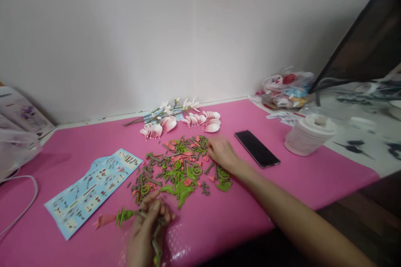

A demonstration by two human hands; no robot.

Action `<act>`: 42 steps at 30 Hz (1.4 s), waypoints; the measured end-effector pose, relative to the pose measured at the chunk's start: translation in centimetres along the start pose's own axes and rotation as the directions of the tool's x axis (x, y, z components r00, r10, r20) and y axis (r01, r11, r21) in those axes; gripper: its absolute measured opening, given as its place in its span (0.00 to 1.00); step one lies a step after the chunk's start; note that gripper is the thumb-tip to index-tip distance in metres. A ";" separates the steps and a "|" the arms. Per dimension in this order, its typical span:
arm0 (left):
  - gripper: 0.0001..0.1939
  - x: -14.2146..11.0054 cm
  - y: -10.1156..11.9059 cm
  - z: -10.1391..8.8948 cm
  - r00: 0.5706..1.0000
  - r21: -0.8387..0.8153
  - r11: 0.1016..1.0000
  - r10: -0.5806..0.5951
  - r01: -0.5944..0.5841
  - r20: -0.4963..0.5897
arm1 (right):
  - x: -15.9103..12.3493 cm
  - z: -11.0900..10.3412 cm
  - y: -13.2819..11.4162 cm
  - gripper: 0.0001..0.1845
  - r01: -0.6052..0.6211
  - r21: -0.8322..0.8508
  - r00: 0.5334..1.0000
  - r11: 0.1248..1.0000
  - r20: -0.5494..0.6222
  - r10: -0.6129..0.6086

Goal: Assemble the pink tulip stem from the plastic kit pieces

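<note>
Instruction sheet [90, 190] lies at left on the pink desk [282, 183]; your left hand [147, 227] has its fingers clamped on a green stem [125, 215]. Your right hand [222, 152], fingers apart, rakes the parts pile [180, 167]; careless sweeping could scatter pieces toward the phone [257, 148].

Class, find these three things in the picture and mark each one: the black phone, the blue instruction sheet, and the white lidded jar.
black phone [257, 148], head view, middle of its dark screen.
blue instruction sheet [94, 185], head view, centre of the printed page.
white lidded jar [308, 135], head view, on its side wall below the lid.
</note>
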State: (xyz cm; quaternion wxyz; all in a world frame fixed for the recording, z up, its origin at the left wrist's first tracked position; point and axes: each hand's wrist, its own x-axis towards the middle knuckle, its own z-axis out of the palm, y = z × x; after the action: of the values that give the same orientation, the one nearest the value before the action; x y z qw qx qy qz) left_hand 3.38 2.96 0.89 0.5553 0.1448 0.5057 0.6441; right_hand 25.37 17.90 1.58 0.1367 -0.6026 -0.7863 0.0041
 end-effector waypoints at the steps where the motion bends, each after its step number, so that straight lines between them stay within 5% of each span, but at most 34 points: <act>1: 0.15 0.0 0.1 0.1 1.000 -0.005 1.000 0.014 -0.014 0.014 | -0.2 -0.2 -0.1 0.11 0.013 0.040 1.000 0.999 -0.018 -0.013; 6: 0.14 -0.3 0.3 0.1 0.988 -0.070 0.995 0.084 -0.076 0.131 | -2.5 -2.0 -1.8 0.08 0.084 0.263 0.988 0.961 -0.148 -0.046; 12: 0.12 -1.3 0.4 -0.1 0.950 -0.153 0.980 0.167 -0.130 0.265 | -8.9 -4.6 -4.7 0.08 0.185 0.526 0.970 0.830 -0.234 -0.068; 16: 0.18 -2.7 -0.1 0.1 0.907 -0.310 0.950 0.111 0.022 0.405 | -13.6 -5.3 -6.0 0.06 0.215 0.662 0.974 0.718 -0.203 -0.104; 20: 0.23 -5.0 -1.2 0.0 0.899 -0.368 0.904 -0.041 0.220 0.436 | -17.5 -4.9 -7.4 0.04 0.093 0.831 0.994 0.549 -0.050 -0.093; 23: 0.21 -6.9 -1.9 -0.3 0.877 -0.377 0.872 -0.112 0.313 0.468 | -19.7 -4.8 -8.5 0.04 0.119 0.840 0.990 0.529 -0.059 -0.129; 28: 0.21 -9.2 -2.0 -0.6 0.861 -0.406 0.840 -0.130 0.359 0.492 | -21.8 -5.4 -9.4 0.07 0.375 0.741 0.922 0.556 -0.238 -0.305; 34: 0.22 -11.0 -2.0 -0.3 0.863 -0.397 0.838 -0.158 0.374 0.479 | -22.1 -5.5 -10.0 0.10 0.433 0.751 0.891 0.499 -0.271 -0.365; 38: 0.22 -11.5 -2.7 -0.3 0.871 -0.352 0.869 -0.162 0.348 0.464 | -22.1 -4.7 -10.3 0.11 0.311 0.882 0.940 0.355 -0.230 -0.251; 42: 0.19 -11.5 -3.0 -0.5 0.860 -0.300 0.897 -0.150 0.326 0.488 | -22.1 -4.0 -10.4 0.04 -0.033 0.996 0.999 0.080 0.036 -0.033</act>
State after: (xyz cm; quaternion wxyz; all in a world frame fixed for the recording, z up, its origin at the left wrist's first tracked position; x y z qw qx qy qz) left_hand 8.62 -7.62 2.54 0.7512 0.1179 0.2452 0.6014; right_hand 21.62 -6.58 2.54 0.4899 -0.3496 -0.5781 0.5510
